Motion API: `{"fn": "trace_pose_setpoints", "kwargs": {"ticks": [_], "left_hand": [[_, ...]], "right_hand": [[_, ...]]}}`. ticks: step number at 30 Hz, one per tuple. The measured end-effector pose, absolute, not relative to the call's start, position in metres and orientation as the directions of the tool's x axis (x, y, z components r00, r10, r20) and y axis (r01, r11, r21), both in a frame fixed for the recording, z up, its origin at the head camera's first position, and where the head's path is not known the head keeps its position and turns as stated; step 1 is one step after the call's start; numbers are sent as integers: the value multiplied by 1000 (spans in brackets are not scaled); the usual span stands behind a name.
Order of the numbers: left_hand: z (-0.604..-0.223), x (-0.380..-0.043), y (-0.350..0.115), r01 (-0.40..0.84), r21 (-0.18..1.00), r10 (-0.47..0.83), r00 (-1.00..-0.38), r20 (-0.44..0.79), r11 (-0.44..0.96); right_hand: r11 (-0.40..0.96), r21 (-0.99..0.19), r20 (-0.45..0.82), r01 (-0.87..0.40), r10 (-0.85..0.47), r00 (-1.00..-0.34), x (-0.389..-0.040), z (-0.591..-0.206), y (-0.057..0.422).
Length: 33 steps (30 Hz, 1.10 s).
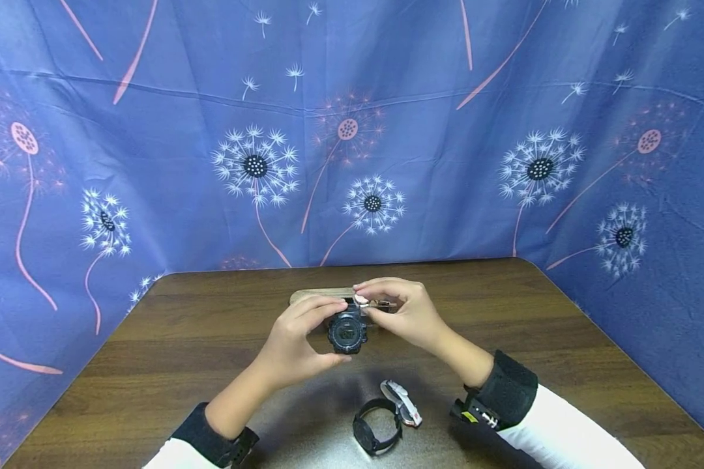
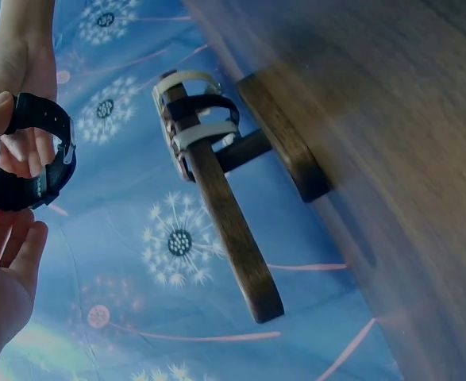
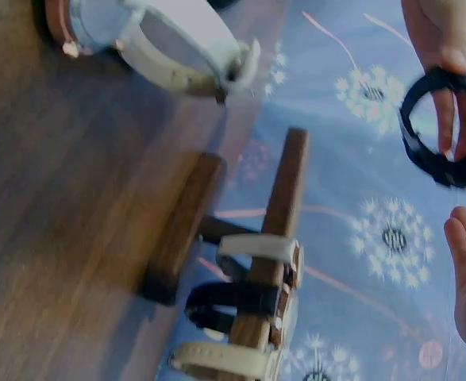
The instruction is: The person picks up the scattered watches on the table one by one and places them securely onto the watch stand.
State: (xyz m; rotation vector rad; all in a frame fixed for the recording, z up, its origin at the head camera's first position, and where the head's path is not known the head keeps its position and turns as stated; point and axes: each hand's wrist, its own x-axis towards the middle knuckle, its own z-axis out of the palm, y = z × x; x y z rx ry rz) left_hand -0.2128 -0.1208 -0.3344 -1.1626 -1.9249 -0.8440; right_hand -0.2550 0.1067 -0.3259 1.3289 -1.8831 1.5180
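A black digital watch (image 1: 347, 333) with its strap looped is up in front of me, its display facing me. My left hand (image 1: 296, 339) grips it, fingers along the top edge and thumb at the lower edge. At the strap's upper right, my right hand (image 1: 407, 309) holds it between thumb and fingers. Through the loop of the watch (image 2: 62, 163), fingers show in the left wrist view. The right wrist view shows the watch (image 3: 419, 147) between both hands. Where each fingertip touches is partly hidden.
Behind the hands stands a wooden T-bar stand (image 2: 236, 238) carrying several watches, with white, black and beige straps (image 3: 217, 361). Nearer me on the table (image 1: 211, 312) lie a black watch (image 1: 365, 433) and a white watch (image 1: 407, 407), touching. A blue dandelion-print cloth (image 1: 446, 130) hangs behind.
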Motion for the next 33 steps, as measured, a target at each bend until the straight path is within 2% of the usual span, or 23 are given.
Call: {"fn": "trace_pose_setpoints", "kwargs": {"ticks": [4, 11, 17, 24, 33], "left_hand": [[-336, -217, -128, 895, 198, 421, -371, 827, 400], [-341, -227, -139, 869, 220, 378, -404, 833, 444], [-345, -232, -146, 829, 264, 359, -470, 806, 493], [-349, -233, -157, 756, 361, 327, -589, 739, 546], [-345, -240, -177, 686, 399, 284, -658, 697, 608]], "right_hand": [[27, -598, 734, -801, -384, -561, -259, -322, 116], [106, -644, 701, -758, -315, -640, -266, -315, 128], [234, -691, 621, -684, -292, -727, -273, -315, 141], [335, -682, 608, -650, -235, -758, -278, -324, 167], [471, -665, 511, -579, -279, -813, -298, -332, 197]]}}
